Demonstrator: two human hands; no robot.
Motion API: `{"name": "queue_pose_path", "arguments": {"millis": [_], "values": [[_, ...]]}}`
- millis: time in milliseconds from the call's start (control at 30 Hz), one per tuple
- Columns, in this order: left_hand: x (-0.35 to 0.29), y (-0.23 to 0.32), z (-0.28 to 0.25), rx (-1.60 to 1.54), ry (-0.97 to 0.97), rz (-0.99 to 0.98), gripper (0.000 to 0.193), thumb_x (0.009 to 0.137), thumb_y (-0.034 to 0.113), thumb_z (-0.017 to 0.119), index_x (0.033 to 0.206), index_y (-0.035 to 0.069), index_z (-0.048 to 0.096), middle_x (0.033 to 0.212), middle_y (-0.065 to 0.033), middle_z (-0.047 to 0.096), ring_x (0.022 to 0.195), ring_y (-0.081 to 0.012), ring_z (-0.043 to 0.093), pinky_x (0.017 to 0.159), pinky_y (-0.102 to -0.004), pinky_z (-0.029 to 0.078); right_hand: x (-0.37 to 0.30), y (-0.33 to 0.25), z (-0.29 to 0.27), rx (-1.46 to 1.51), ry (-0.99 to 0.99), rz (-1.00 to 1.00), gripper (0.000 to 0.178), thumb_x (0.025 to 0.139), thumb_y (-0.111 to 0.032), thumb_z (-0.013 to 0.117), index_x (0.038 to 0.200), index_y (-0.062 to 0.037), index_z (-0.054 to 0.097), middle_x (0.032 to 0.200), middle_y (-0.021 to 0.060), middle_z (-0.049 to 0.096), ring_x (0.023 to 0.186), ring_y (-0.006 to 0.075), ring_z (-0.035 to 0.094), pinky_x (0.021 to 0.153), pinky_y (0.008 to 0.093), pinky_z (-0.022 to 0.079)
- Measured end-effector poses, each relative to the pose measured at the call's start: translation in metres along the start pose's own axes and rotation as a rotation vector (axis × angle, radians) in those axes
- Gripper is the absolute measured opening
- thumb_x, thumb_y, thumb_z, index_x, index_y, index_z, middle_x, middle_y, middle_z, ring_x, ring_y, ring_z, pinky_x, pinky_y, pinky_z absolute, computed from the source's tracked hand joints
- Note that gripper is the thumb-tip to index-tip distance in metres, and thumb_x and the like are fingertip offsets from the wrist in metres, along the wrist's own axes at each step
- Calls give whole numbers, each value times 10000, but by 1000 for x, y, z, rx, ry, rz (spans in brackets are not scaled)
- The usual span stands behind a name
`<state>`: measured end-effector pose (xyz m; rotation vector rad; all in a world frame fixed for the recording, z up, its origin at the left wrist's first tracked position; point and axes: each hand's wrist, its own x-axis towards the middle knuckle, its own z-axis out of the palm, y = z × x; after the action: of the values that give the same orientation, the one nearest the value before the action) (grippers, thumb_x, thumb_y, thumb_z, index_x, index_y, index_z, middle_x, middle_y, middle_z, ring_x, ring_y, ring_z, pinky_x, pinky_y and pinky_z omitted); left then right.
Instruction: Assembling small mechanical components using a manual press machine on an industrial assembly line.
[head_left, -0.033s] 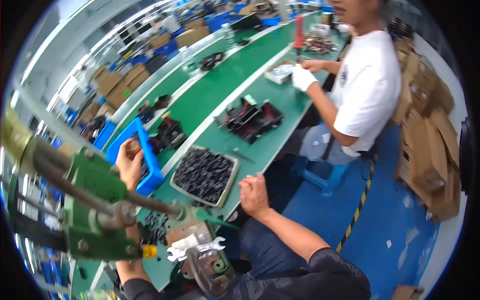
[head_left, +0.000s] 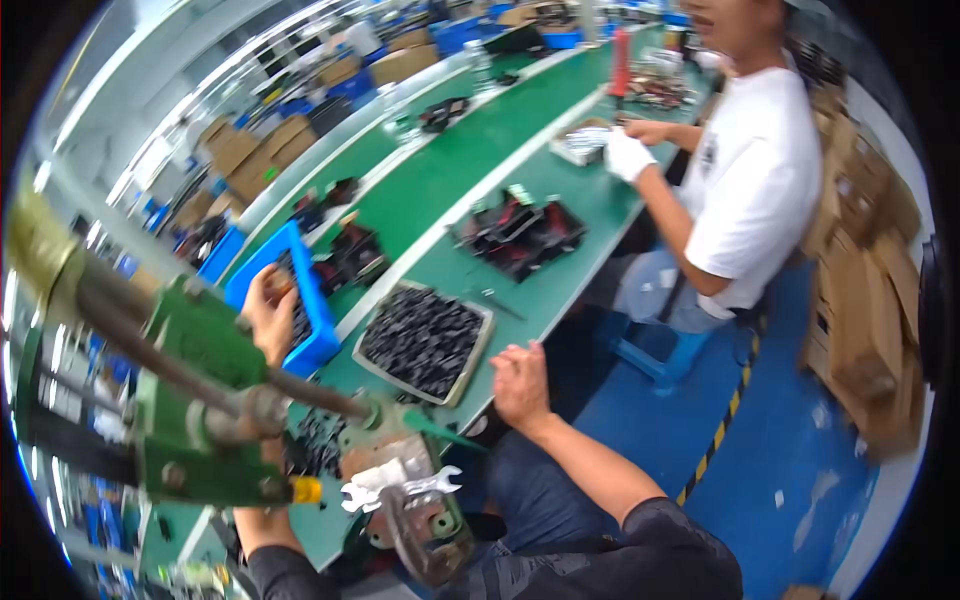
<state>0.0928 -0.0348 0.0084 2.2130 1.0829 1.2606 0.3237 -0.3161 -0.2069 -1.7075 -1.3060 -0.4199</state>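
Note:
My left hand (head_left: 268,318) reaches past the green press (head_left: 205,390) to a blue bin (head_left: 318,318). Its fingers are curled together at the bin's near side, and whatever they hold is hidden. My right hand (head_left: 521,388) hovers by the table's near edge, fingers loosely bent and somewhat apart, with nothing visible in it. Between my hands lies a pale tray (head_left: 484,335) heaped with small black parts (head_left: 422,340). In front of me, a double-ended wrench (head_left: 432,485) and a white wad (head_left: 380,474) rest on the press base (head_left: 440,535).
Black assemblies (head_left: 525,235) lie on the green table (head_left: 400,250) farther along. A person in a white shirt (head_left: 765,180), one hand white-gloved (head_left: 627,156), sits on a blue stool (head_left: 662,362) to the right. Cardboard boxes (head_left: 865,300) are stacked at the far right.
The whole scene has shifted slightly to the right in the picture as the view turned. My hands keep nearly the same places relative to the bin and the tray.

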Motion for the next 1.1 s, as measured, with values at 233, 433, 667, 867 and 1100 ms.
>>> {"name": "queue_pose_path", "arguments": {"millis": [233, 433, 667, 867, 1100], "values": [[6, -103, -37, 153, 104, 238, 706, 792, -78, 704, 1435, 120, 489, 1169, -101, 564, 1061, -230, 568, 942, -365, 506, 14, -6, 13, 37, 4, -29, 273, 856, -77, 585, 1125, -38, 615, 1109, 147, 555, 1155, 347, 550, 1142, 575, 308], [-17, -77, -53, 268, 124, 239, 645, 785, -56, 723, 1382, 103, 539, 1164, -115, 583, 1054, -265, 576, 943, -378, 503, -8, -4, 17, 46, -32, -4, 282, 868, -104, 556, 1131, -35, 630, 1138, 171, 561, 1155, 369, 544, 1150, 588, 302], [-26, -42, -50, 441, 208, 478, 575, 776, -31, 745, 1320, 83, 597, 1157, -131, 606, 1046, -305, 586, 943, -393, 500, -5, -9, -4, 67, -14, -10, 265, 864, -111, 561, 1108, -37, 633, 1109, 154, 557, 1158, 347, 553, 1144, 584, 309], [-26, -60, -46, 519, 91, 323, 319, 801, 77, 758, 1115, 53, 707, 1032, -132, 673, 994, -337, 618, 910, -429, 498, 11, -13, 9, 93, 8, -34, 248, 888, -109, 552, 1111, -35, 630, 1116, 153, 556, 1160, 345, 553, 1136, 569, 324], [-89, -115, -135, 594, 126, 131, 221, 930, 212, 693, 854, 5, 708, 815, -137, 698, 765, -270, 662, 704, -360, 492, 15, -25, 18, 158, 8, -71, 254, 907, -131, 541, 1124, -41, 637, 1130, 143, 562, 1162, 338, 552, 1137, 567, 325]]}}
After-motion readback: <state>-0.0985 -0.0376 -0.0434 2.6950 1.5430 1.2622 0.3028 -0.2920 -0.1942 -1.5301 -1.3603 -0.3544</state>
